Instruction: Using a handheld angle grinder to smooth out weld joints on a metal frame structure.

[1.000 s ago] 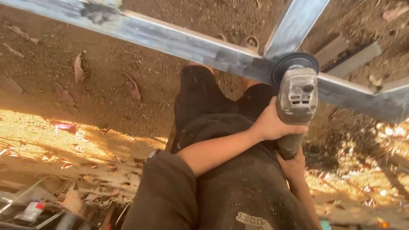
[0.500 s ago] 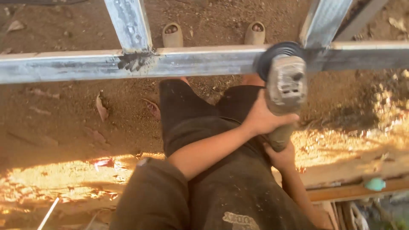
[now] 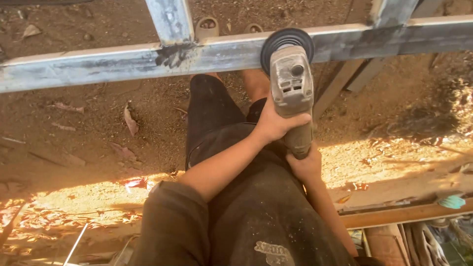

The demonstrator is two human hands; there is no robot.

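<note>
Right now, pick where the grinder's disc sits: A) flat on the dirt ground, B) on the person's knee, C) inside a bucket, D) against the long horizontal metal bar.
D: the angle grinder, gripped by the left hand with the right hand at its rear end, has its disc at the horizontal metal bar.

We now have the angle grinder [image 3: 291, 83] swung leftward along the steel frame [image 3: 98, 66], its disc closer to the welded joint [image 3: 173, 53]. The frame sits level across our view where it slanted before, and two sandalled feet [image 3: 207, 28] appear beyond it.
</note>
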